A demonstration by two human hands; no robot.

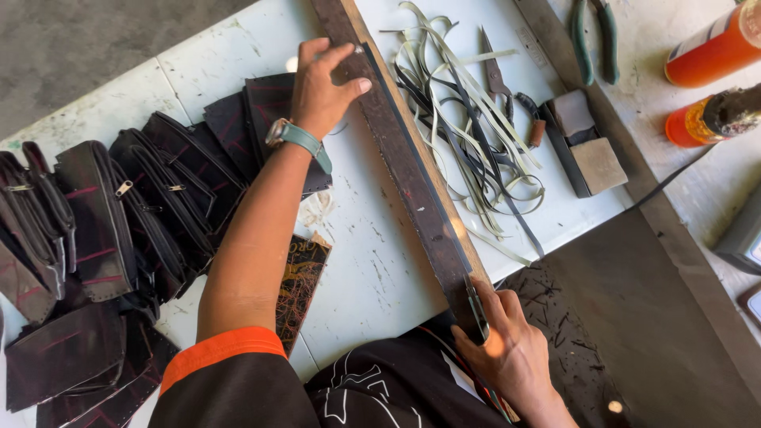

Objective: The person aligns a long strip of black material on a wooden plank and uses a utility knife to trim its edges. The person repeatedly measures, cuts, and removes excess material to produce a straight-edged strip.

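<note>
My left hand (pixel 323 89), with a teal watch on its wrist, lies flat with spread fingers on the far part of a long dark straightedge (pixel 412 178). The straightedge runs diagonally across the white table (pixel 372 261), and a thin black strip lies along its right edge. At its near end my right hand (pixel 507 349) is closed around a small metal cutting blade (pixel 476 307), whose tip sits against the bar's edge. An orange-cuffed black sleeve covers my left upper arm.
Several black zipped pouches (pixel 119 222) are piled at the left. A tangle of trimmed strips (pixel 468 127), scissors (pixel 495 75) and a block in a tray (pixel 590 150) lie to the right. Green-handled pliers (pixel 594 36) and two orange cans (pixel 713 47) are beyond them.
</note>
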